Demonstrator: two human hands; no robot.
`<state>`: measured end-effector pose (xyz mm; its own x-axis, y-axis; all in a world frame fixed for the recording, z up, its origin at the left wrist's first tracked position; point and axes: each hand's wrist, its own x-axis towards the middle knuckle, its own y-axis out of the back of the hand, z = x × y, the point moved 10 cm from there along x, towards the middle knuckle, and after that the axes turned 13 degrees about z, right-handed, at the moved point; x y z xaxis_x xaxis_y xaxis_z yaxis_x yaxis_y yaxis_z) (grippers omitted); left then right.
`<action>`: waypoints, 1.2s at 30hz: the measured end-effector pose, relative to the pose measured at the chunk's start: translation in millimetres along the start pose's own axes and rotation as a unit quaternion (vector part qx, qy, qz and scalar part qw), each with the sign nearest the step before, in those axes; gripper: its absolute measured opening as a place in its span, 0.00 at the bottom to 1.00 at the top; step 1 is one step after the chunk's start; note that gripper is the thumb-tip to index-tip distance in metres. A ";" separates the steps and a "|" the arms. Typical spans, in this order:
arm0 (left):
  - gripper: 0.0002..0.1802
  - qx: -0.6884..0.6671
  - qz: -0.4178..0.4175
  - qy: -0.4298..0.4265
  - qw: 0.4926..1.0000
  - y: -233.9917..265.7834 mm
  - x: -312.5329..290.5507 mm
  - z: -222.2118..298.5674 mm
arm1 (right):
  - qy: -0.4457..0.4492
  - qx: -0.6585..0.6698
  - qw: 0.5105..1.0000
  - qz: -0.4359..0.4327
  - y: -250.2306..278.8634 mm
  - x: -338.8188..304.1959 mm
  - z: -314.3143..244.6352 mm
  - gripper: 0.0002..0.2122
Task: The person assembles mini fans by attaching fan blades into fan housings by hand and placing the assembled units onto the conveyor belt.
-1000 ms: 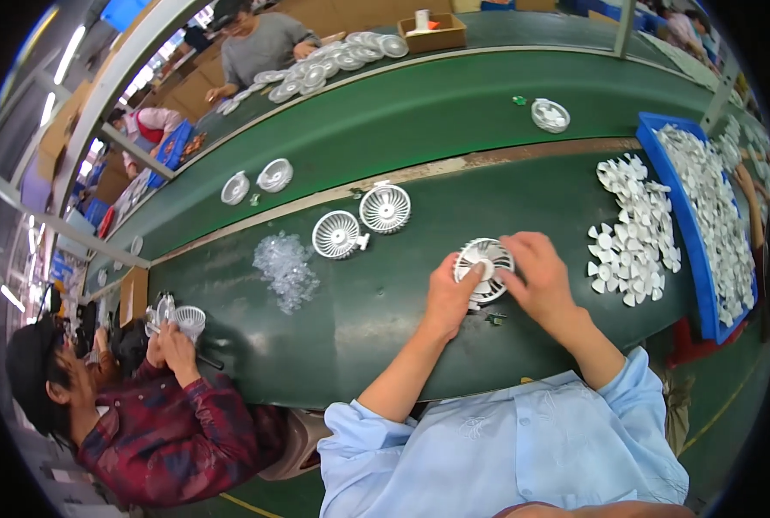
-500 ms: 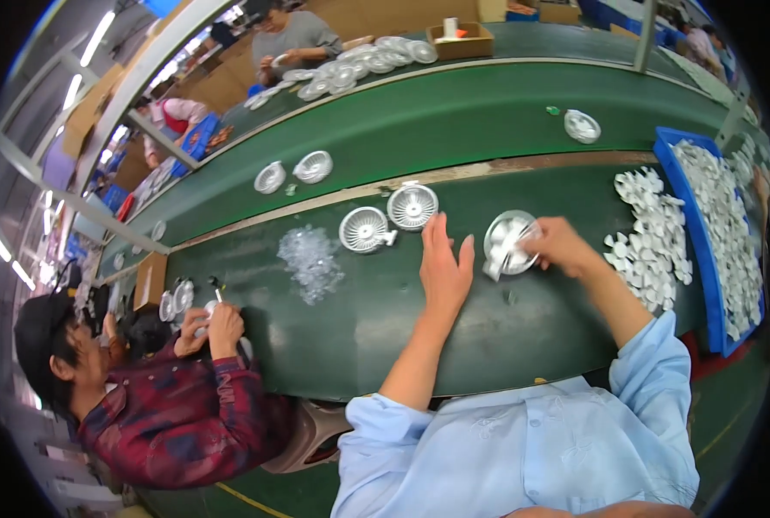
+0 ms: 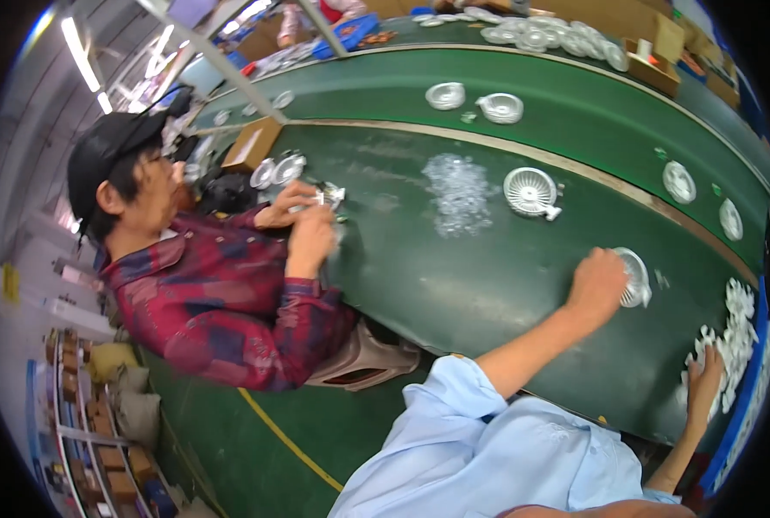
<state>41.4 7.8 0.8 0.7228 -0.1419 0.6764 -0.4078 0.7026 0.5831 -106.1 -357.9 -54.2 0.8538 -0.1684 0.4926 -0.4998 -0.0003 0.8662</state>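
Note:
My left hand (image 3: 598, 285) is closed on the left edge of a round white fan cover (image 3: 635, 278), which is tilted above the green table (image 3: 488, 293). Part of the cover is hidden behind the fingers. At the far right, my right hand (image 3: 704, 377) reaches into a pile of small white plastic parts (image 3: 732, 332), with thumb and fingers apart. Another fan cover (image 3: 531, 192), ribbed and with a short stub on its rim, lies farther back. Left of it spreads a heap of small clear pieces (image 3: 458, 197).
Beyond the table runs a green conveyor belt (image 3: 566, 108) carrying several fan covers. A co-worker in a checked shirt (image 3: 221, 302) sits at the left, both hands on a small part. A blue tray's edge (image 3: 741, 423) borders the table at right; a cardboard box (image 3: 252, 144) stands far left.
The view has swung left. My right hand has moved from the fan cover to the white parts, while my left hand has closed on a cover. One fewer cover lies farther back on the table.

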 end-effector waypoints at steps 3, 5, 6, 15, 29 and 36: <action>0.11 -0.084 0.014 0.031 0.996 -0.1 -4.9 6.9 | -0.010 0.012 0.999 -0.032 -24.3 -2.5 -5.4 0.19; 0.13 -0.103 0.025 0.071 0.992 7.0 -2.7 0.1 | -0.007 0.005 0.999 -0.050 -29.7 1.7 -28.0 0.19; 0.15 -0.102 0.018 0.073 0.992 7.3 -3.0 0.1 | 0.006 0.024 0.999 -0.043 -28.4 8.0 -46.2 0.18; 0.11 -0.093 -0.114 0.116 0.982 -38.5 -26.2 -10.3 | 0.048 0.138 0.988 -0.041 -28.7 25.3 -87.6 0.26; 0.14 -0.571 -0.172 0.499 0.629 -57.8 -49.9 -6.4 | -0.150 0.318 0.929 -0.114 -13.9 34.3 -119.5 0.24; 0.15 -0.626 -0.145 0.505 0.576 -50.9 -42.2 -8.7 | 0.115 0.180 0.976 0.043 17.7 36.5 -178.6 0.23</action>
<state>36.4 -15.9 -61.3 0.8737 -0.3454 -0.3427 0.0768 0.7934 -0.6039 -57.8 -188.0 -5.9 0.7955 0.0421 0.6044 -0.5552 -0.3487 0.7551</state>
